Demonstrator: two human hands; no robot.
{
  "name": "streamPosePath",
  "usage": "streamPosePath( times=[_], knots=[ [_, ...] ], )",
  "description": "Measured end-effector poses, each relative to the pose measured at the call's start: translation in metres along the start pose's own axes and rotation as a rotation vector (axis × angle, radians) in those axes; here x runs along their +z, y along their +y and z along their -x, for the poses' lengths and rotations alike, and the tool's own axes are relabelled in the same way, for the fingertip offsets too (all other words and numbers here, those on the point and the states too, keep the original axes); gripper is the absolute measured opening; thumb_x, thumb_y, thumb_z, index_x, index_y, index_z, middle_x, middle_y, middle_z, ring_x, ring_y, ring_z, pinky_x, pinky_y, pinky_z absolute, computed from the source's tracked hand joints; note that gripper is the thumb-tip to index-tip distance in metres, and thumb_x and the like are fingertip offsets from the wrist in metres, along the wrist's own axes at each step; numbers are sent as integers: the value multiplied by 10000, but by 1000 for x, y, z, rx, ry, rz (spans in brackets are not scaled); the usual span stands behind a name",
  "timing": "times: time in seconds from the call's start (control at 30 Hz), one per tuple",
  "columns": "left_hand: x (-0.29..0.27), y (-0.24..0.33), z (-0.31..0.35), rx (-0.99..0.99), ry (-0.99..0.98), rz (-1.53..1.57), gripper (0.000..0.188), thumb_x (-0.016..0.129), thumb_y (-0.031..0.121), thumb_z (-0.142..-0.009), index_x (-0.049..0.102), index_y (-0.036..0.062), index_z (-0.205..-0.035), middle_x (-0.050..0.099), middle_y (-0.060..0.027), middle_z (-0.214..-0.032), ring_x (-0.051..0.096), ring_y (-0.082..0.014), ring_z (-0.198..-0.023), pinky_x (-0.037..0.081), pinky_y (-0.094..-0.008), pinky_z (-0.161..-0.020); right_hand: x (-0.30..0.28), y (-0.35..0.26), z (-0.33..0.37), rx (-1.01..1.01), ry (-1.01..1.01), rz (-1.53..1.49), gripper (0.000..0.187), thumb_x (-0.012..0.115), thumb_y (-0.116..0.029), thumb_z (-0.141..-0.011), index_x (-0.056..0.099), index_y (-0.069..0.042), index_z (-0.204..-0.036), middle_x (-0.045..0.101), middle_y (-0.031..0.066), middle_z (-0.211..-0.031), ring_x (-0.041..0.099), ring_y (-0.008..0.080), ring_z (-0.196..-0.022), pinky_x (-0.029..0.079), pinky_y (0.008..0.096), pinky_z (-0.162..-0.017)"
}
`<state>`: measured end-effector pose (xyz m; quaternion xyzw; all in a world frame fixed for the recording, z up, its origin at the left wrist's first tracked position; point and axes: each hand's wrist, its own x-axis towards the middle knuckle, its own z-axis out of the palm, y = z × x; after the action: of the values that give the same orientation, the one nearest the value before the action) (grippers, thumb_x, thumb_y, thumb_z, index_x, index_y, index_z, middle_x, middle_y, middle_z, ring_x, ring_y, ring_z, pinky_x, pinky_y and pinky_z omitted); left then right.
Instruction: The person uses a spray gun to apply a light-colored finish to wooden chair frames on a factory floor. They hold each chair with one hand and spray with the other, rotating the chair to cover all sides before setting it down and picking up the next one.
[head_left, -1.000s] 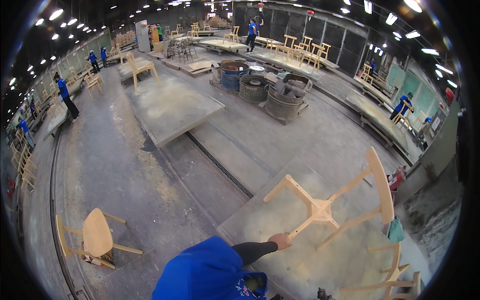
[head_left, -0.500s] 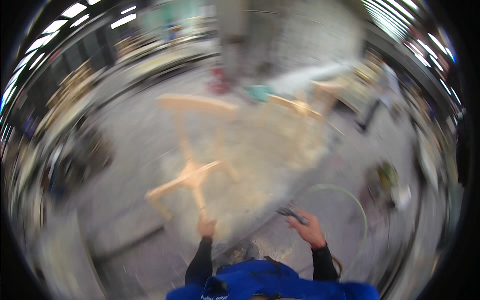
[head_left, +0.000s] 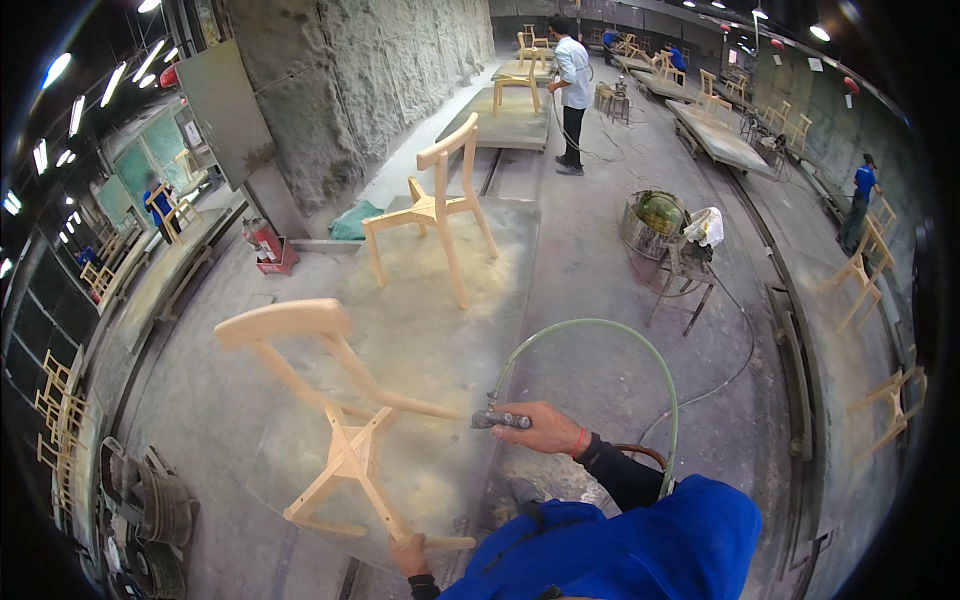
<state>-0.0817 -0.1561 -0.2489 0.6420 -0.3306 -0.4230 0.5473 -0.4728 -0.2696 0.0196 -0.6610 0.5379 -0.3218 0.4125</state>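
My left hand [head_left: 408, 553] grips a leg end of a bare wooden chair frame [head_left: 345, 420], which lies tipped on its side over a dusty grey work platform [head_left: 440, 330]. My right hand [head_left: 540, 428] holds a small air tool [head_left: 497, 420] pointed at the frame. A pale green hose [head_left: 600, 330] arcs up from the tool and down past my right arm. My sleeves are black and my top is blue.
A second unfinished chair [head_left: 435, 205] stands upright farther along the platform. A metal bucket on a stand [head_left: 660, 225] with a white rag is to the right. A person in a white shirt [head_left: 572, 85] works at the far end. More chairs line both sides.
The view has swung round and steadied after a blurred turn. My left hand keeps the chair leg, and the frame now lies close in front with my right hand's tool near it.
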Motion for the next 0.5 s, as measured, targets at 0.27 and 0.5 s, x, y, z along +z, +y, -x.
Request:
streamPosePath(
  times=[0.27, 0.5],
  knots=[
    [-42, 70, -59, 149, 225, 161, 512, 783, 144, -864, 603, -39, -1306, 658, -123, -1114, 650, -225, -846, 560, -323, -703, 8, 10, 13, -54, 90, -37, 457, 695, -410, -996, 692, -93, -1323, 734, 137, -962, 694, 248, -845, 545, 372, -789],
    [-96, 84, -156, 1193, 564, -1152, 572, 796, 393, -812, 689, 36, -1245, 673, -192, -1224, 671, -370, -1089, 569, -475, -905, 13, 22, 27, -24, 156, -46, 500, 732, -367, -982, 666, -33, -1348, 746, 113, -986, 675, 181, -825, 545, 330, -792]
  ],
)
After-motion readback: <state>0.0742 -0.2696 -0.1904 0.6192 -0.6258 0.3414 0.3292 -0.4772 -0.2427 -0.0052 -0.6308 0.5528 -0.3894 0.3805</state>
